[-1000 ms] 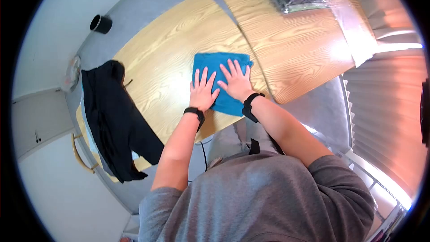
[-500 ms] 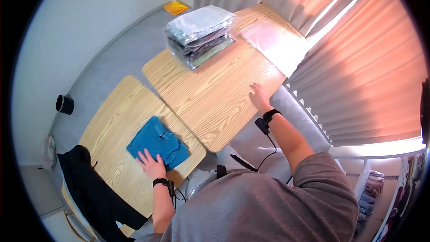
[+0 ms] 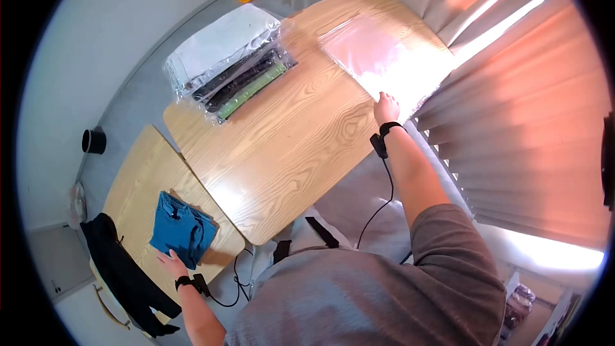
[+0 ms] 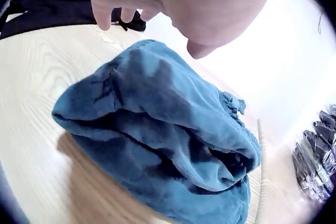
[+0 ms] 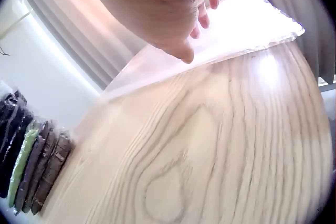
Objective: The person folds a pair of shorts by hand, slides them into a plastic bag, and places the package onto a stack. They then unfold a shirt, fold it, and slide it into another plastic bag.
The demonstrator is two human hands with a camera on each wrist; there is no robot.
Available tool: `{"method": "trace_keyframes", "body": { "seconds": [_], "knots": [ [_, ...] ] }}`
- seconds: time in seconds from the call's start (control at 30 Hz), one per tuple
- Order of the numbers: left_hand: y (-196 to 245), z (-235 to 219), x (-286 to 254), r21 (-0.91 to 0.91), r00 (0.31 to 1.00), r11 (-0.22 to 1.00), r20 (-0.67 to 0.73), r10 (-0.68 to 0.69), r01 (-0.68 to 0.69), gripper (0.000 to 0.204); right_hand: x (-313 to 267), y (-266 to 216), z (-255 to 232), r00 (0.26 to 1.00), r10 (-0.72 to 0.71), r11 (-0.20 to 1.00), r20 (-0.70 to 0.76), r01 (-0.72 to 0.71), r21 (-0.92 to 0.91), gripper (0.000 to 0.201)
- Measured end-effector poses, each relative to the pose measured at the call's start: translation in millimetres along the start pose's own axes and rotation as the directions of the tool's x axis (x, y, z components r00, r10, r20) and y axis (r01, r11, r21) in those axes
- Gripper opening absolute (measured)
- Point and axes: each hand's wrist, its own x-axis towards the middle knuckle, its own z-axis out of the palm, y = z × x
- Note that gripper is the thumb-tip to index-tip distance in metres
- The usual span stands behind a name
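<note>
A folded blue garment (image 3: 184,229) lies on the left table. My left hand (image 3: 173,265) is at its near left edge; in the left wrist view the hand (image 4: 184,3) hovers over the cloth (image 4: 157,129) with its fingers loosely extended, holding nothing. My right hand (image 3: 387,109) is at the near edge of a clear plastic sheet or bag (image 3: 362,48) on the right table. From the right wrist, the hand (image 5: 168,14) appears above the plastic's edge (image 5: 210,50), fingers slightly bent and not gripping; whether they touch it cannot be told.
Several bagged garments (image 3: 224,57) are stacked at the right table's far left. Black trousers (image 3: 122,275) lie at the left table's left end. A narrow gap separates the tables. A black bin (image 3: 94,141) stands on the floor; curtains (image 3: 532,122) hang at the right.
The view has swung right. Both hands lay on the blue garment; the right has left it and moved over to the plastic, while the left has slid to the garment's near edge.
</note>
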Motion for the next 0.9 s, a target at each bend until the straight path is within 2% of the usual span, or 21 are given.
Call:
{"method": "trace_keyframes", "body": {
  "seconds": [0.1,0.13,0.23,0.3,0.4,0.5,0.57,0.7,0.8,0.87,0.9],
  "knots": [
    [-1.0,-15.5,-19.0,-0.02,1.0,1.0,-0.012,0.004,-0.004,0.059,15.9,3.6,20.2,0.996,0.047,0.996,0.079,-0.041,-0.073,0.024],
    [1.5,-21.0,-25.5,-0.017,1.0,1.0,-0.009,0.0,0.0,0.059,18.5,5.8,26.5,0.997,0.065,0.997,0.053,-0.063,-0.034,0.02],
    [2.4,-26.0,-40.7,-0.071,0.996,0.993,0.033,-0.088,0.091,0.061,18.3,8.0,27.1,1.0,-0.008,0.998,0.024,0.01,-0.056,0.016],
    [6.6,-25.5,-48.7,-0.07,0.995,0.993,0.006,-0.099,0.099,0.06,20.2,8.0,23.0,1.0,-0.009,0.998,0.02,0.01,-0.055,0.014],
    [13.2,-27.3,-52.8,-0.022,0.995,0.996,0.048,-0.083,0.085,0.057,25.5,11.0,17.6,0.999,-0.033,0.998,0.023,0.034,-0.058,0.014],
    [28.1,-28.4,-50.9,0.017,0.997,0.999,0.059,-0.042,0.041,0.056,29.0,9.3,8.1,1.0,-0.019,0.999,0.011,0.019,0.028,0.014],
    [46.5,-33.5,-51.1,-0.043,0.998,0.999,0.05,-0.03,0.033,0.057,26.7,5.4,-6.7,0.991,-0.021,0.989,0.133,0.002,0.148,0.017],
    [48.3,-32.0,-39.2,-0.13,0.999,0.991,0.049,0.004,0.003,0.057,30.6,4.2,-12.0,0.984,0.002,0.973,0.181,-0.044,0.227,0.021],
    [47.0,-33.9,-29.0,-0.204,1.0,0.979,0.01,0.029,-0.027,0.057,19.2,-0.4,-9.6,0.982,-0.05,0.946,0.185,-0.013,0.324,0.019],
    [37.9,-30.2,-20.6,-0.217,1.0,0.976,-0.002,-0.013,0.012,0.062,0.2,-6.2,6.1,0.957,-0.29,0.84,-0.025,0.266,0.472,0.017],
    [27.7,-26.7,-15.7,-0.222,0.999,0.974,-0.009,-0.037,0.034,0.064,-13.3,-14.2,9.5,0.953,-0.302,0.835,-0.02,0.275,0.477,0.017]
  ]
}}
